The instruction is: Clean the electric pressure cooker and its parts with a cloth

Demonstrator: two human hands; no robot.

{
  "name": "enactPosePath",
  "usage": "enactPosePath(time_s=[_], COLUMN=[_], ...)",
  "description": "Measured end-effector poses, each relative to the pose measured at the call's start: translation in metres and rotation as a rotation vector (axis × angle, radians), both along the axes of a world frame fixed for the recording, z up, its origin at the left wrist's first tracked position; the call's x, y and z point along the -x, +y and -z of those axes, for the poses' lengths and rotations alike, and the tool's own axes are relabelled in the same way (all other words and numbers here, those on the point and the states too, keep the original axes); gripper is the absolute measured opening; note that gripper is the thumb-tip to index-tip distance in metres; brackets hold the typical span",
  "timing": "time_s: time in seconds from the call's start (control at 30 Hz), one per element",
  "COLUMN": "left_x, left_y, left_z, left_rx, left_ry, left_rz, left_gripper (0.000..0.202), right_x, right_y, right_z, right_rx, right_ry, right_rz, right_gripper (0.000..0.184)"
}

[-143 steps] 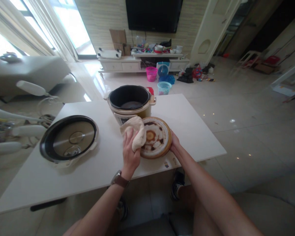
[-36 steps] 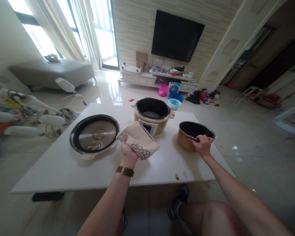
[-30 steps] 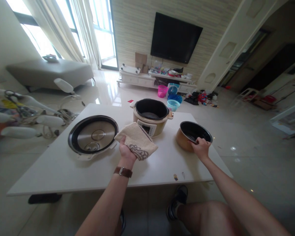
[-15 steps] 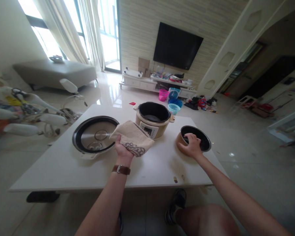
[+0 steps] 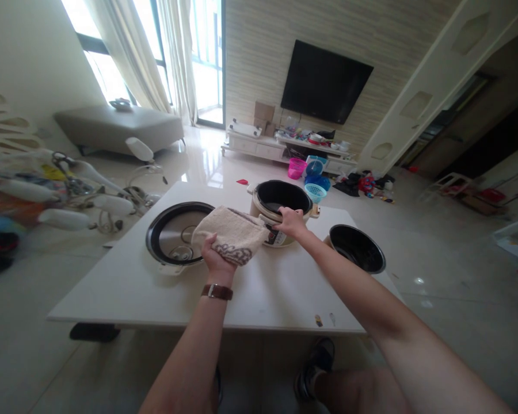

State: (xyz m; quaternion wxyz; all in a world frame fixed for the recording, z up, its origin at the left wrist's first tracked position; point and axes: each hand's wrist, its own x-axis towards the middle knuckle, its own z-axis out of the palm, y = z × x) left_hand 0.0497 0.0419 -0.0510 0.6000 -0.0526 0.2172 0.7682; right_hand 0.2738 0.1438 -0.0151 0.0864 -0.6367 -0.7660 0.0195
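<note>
My left hand is closed on a folded beige cloth with a grey scroll pattern, held up above the table. My right hand is at the front rim of the cream electric pressure cooker, fingers partly curled and apart; whether they touch the rim cannot be made out. The cooker stands without its lid and shows a dark inside. Left of it lies the round lid, underside up, partly covered by the cloth. The dark-lined inner pot stands on the right, behind my right forearm.
All of these are on a white table; two small stickers show near its front edge. A lamp with white shades lies at the left. Baskets stand on the floor beyond the table, before a TV cabinet.
My right hand has left the inner pot and moved left to the cooker's front rim. My left hand still holds the cloth. The whole view has shifted slightly.
</note>
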Motion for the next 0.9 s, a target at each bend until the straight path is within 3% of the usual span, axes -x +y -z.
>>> enactPosePath(time_s=[0.13, 0.27, 0.5, 0.7, 0.83, 0.9], left_x=[0.008, 0.013, 0.021, 0.030, 0.034, 0.036], left_y=[0.001, 0.002, -0.004, -0.009, -0.008, -0.007], left_z=[0.000, 0.002, 0.002, -0.002, 0.005, 0.011], left_rx=[-0.008, -0.031, -0.018, -0.008, -0.010, -0.049], left_ry=[0.007, 0.026, 0.045, 0.083, 0.115, 0.080], left_rz=[0.000, -0.010, -0.022, -0.014, -0.048, 0.002], left_gripper=[0.045, 0.048, 0.049, 0.042, 0.040, 0.041], right_x=[-0.004, -0.018, -0.048, -0.058, -0.058, -0.058], right_y=[-0.004, -0.030, -0.110, -0.185, -0.216, -0.227], right_z=[-0.001, -0.001, 0.007, 0.010, 0.012, 0.010], right_rx=[0.005, -0.007, -0.014, -0.042, -0.074, -0.068], right_ry=[0.040, 0.122, 0.229, 0.236, 0.250, 0.254], right_rz=[-0.005, -0.072, -0.208, -0.286, -0.291, -0.319], right_gripper=[0.049, 0.046, 0.039, 0.036, 0.040, 0.039])
